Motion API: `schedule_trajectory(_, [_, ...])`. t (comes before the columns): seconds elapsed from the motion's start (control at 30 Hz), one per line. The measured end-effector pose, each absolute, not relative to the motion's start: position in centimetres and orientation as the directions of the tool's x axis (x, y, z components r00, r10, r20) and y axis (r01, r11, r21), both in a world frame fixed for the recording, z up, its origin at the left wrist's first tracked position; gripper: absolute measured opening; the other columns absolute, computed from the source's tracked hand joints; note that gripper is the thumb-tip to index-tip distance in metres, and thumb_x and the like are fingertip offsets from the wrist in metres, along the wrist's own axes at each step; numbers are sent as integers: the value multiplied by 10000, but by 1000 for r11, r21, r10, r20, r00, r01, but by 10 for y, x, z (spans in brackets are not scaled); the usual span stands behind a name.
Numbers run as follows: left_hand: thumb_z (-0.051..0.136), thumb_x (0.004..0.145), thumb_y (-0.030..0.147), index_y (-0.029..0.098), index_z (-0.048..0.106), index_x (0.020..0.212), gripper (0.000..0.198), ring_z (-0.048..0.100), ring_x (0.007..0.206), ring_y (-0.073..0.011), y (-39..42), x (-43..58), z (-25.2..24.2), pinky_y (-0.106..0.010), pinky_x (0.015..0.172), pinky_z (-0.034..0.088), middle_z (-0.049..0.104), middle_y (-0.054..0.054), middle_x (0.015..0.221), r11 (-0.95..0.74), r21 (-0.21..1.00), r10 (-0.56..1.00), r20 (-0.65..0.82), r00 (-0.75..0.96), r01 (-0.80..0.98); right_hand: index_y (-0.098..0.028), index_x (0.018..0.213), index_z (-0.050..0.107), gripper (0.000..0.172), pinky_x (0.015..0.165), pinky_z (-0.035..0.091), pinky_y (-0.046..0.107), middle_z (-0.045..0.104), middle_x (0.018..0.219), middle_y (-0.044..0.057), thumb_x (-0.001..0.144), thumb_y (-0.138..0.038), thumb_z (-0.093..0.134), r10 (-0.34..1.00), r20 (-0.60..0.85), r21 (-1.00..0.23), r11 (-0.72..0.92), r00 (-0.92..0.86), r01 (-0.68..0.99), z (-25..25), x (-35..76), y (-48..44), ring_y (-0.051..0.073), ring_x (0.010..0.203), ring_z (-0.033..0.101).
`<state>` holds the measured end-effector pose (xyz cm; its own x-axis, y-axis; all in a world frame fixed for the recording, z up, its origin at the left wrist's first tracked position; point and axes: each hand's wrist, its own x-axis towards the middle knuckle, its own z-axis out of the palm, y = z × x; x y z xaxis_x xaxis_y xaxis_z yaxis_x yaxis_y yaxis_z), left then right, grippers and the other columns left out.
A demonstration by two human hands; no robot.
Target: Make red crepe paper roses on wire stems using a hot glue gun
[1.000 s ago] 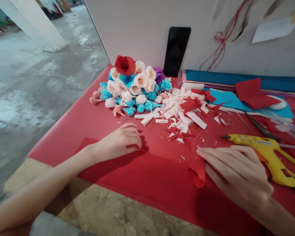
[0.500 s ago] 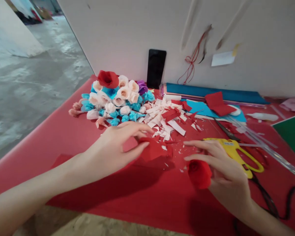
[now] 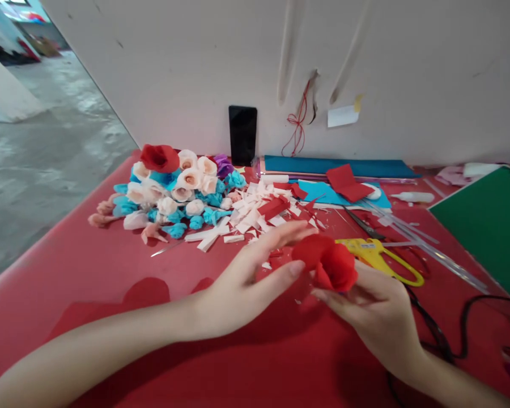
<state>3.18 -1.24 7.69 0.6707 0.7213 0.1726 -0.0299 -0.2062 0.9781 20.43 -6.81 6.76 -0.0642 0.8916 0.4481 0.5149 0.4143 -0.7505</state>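
Observation:
My right hand [image 3: 380, 311] grips a red paper flower [image 3: 338, 269] from below, its cupped opening turned toward me. Between the thumb and fingers of my left hand [image 3: 246, 283] is a red paper petal [image 3: 306, 250], held against or right beside the flower's left side; whether the two touch I cannot tell. Red paper pieces [image 3: 147, 292] lie on the red table [image 3: 221, 374] near my left forearm. Just beyond my right hand lies a yellow glue gun [image 3: 378, 258].
Finished paper flowers [image 3: 189, 178] are heaped at the back left, beside white and red paper scraps [image 3: 255, 209]. A black phone [image 3: 243, 136] leans on the wall. Behind the glue gun are clear sticks [image 3: 433, 246] and a white bottle [image 3: 414, 197]. A black cord [image 3: 463, 328] runs at right; a green board [image 3: 488, 226] stands there.
My left hand has lifted the red petal off the table and brought it right, to the flower. My right hand has turned and raised the flower. The camera view has shifted right.

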Motion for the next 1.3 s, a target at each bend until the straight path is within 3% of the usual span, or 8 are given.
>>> schedule_trajectory(0.13, [432,876,244,237,585,1087,261,551,1050,-155,-17,38,75,-248,935,437,584,-10,1173,-106,990,657,140,740,-93,-202,712,588,112,523,467,159,614,699,-40,680,-113,648,869,485,-742,466,-94,482,67,203,-68,82,582,561])
schedule_trajectory(0.23, [417,879,201,248,628,1037,269,530,1091,-165,-21,39,77,-265,983,401,579,4,1192,-106,989,672,150,725,-106,-191,662,565,142,526,464,147,618,680,-56,654,-70,640,864,497,-734,470,-84,490,66,200,-67,73,564,562])
schedule_trajectory(0.33, [425,879,249,293,648,999,257,593,970,-149,-26,38,74,-250,889,475,643,31,1080,-54,984,705,158,692,-169,-185,648,577,130,435,416,149,576,553,-61,638,-80,654,871,488,-733,446,-58,513,66,199,-67,64,447,494])
schedule_trajectory(0.43, [457,868,247,318,647,998,241,616,890,-119,-30,37,69,-197,814,501,673,54,1003,30,974,719,134,682,-223,-187,657,595,106,373,359,151,541,492,-64,640,-111,668,871,488,-730,440,-51,523,67,199,-68,55,387,421])
schedule_trajectory(0.57, [496,839,126,355,611,1049,332,597,954,-84,-31,39,69,-130,839,464,661,85,1044,135,956,686,101,721,-262,-178,634,594,79,356,351,151,525,471,-53,656,-134,656,880,473,-734,422,-46,532,69,198,-70,59,376,418])
schedule_trajectory(0.83, [558,794,127,256,601,1099,334,534,1110,-166,-32,43,77,-262,981,421,606,4,1162,205,956,687,12,727,-210,-172,616,576,68,354,373,125,519,454,-62,643,-111,590,880,474,-735,406,-15,543,69,197,-69,58,371,461])
schedule_trajectory(1.13, [533,824,176,295,630,1041,266,590,1005,-97,-32,45,73,-152,899,454,663,55,1049,201,961,715,-11,699,-190,-168,701,605,143,464,452,99,618,593,-57,631,-44,598,906,422,-787,374,-15,490,63,199,-71,59,479,559])
schedule_trajectory(1.3, [568,797,155,283,636,1030,274,577,1031,-104,-31,47,74,-154,915,444,640,46,1102,210,960,701,-14,713,-187,-165,690,614,103,425,426,101,590,543,-66,643,-73,609,910,415,-787,370,-20,493,66,199,-70,50,440,524])
